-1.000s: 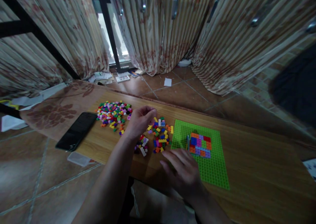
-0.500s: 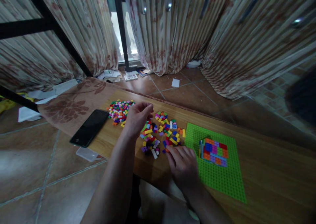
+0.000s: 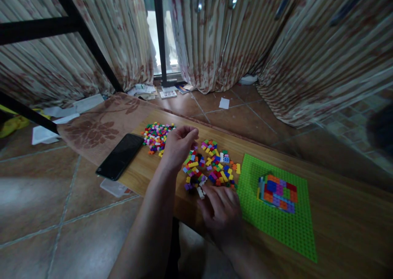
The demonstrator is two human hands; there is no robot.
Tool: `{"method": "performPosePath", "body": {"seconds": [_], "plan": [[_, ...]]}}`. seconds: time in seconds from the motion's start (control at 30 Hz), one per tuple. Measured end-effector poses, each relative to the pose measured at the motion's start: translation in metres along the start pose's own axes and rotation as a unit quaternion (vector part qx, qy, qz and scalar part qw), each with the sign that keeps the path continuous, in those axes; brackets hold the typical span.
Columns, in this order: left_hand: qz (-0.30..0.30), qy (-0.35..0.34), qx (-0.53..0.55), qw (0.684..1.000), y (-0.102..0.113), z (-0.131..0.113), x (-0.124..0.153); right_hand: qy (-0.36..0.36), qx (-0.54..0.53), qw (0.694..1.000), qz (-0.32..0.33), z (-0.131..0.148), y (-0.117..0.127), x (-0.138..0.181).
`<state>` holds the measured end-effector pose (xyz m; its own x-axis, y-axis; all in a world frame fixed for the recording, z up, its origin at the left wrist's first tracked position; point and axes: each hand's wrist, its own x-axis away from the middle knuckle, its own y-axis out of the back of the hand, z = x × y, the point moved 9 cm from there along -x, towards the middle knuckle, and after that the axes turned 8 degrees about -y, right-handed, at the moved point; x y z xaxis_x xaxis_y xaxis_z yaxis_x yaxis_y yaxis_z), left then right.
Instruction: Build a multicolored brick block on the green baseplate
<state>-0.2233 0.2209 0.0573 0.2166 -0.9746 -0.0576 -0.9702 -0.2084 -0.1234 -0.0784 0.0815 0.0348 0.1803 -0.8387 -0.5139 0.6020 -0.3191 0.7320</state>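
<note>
My left hand [image 3: 179, 144] hovers with its fingers curled together over a loose pile of small coloured bricks [image 3: 211, 167] on the wooden table [image 3: 337, 197]; what it pinches, if anything, is hidden. My right hand [image 3: 221, 211] lies near the table's front edge, its fingertips touching the near side of that pile, fingers slightly bent and apart. To the right of the pile lies a green baseplate [image 3: 276, 221] with a flat block of several coloured bricks [image 3: 277, 192] built on it.
A second heap of small bricks [image 3: 156, 133] lies at the table's far left, beside a black phone [image 3: 120, 156] that overhangs a patterned cloth [image 3: 92, 127]. Striped curtains [image 3: 230, 37] hang behind, and papers [image 3: 55, 119] litter the tiled floor.
The view has shifted, so everything sits further right in the frame. My right hand has moved from beside the baseplate to the near edge of the loose bricks. My left hand stays curled over the pile.
</note>
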Motion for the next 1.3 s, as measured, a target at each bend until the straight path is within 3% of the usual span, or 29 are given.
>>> {"method": "performPosePath", "body": {"seconds": [0.57,0.83,0.97,1.1,1.3], "plan": [[0.034,0.004,-0.046,0.998,-0.015,0.005,0.002,-0.041,0.073,0.996,0.029,-0.016,-0.013,-0.007],[0.041,0.008,-0.056,0.998,-0.023,0.009,0.002,-0.043,0.026,0.998,0.050,-0.012,-0.012,-0.012],[0.051,0.007,-0.060,0.997,-0.026,0.011,0.003,-0.048,-0.071,0.996,0.016,-0.010,0.007,-0.015],[0.076,0.004,-0.066,0.995,-0.036,0.012,0.007,-0.093,-0.157,0.983,-0.021,-0.029,0.034,-0.016],[0.218,0.004,-0.059,0.974,-0.086,0.024,0.030,-0.185,-0.133,0.970,-0.089,-0.079,0.093,-0.013]]}}
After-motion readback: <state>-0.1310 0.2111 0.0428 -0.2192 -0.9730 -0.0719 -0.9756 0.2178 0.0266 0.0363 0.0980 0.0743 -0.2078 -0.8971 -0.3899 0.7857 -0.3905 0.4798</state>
